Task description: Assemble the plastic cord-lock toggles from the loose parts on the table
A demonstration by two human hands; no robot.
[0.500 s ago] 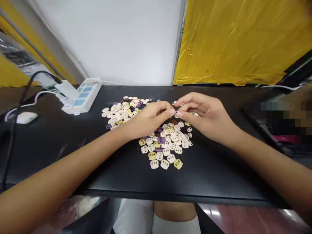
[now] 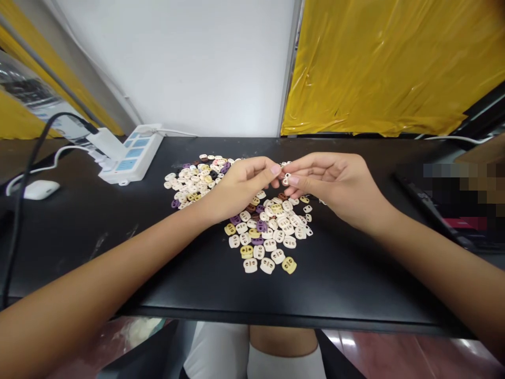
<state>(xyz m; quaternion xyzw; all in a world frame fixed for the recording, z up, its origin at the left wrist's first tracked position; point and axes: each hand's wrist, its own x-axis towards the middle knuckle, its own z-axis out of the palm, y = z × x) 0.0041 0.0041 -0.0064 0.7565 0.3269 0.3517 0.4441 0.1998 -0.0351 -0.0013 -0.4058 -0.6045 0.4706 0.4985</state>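
My right hand (image 2: 331, 181) pinches a small white two-hole cord lock (image 2: 286, 179) between thumb and fingers, above the black table. Fingertip to fingertip with it, my left hand (image 2: 248, 181) is closed in a pinch; what it holds, if anything, is hidden. Beneath the hands lies a loose spread of cord locks (image 2: 270, 245), mostly white, with some yellow, purple and brown. Another heap of cord locks (image 2: 189, 184) sits behind my left wrist, partly covered by it. A few more show behind and under my right fingers.
At the back left is a white power strip (image 2: 138, 155) with plugs and cables. Near it lies a white charger-like piece (image 2: 41, 189), with a black cable (image 2: 23, 210) hanging in front. A dark flat object (image 2: 430, 210) is at the right. The table edge (image 2: 276, 319) runs before my lap.
The white cord lock shows more plainly between my right fingers, and my right hand has turned slightly. My left hand stays nearly in place. The cord locks on the table look the same.
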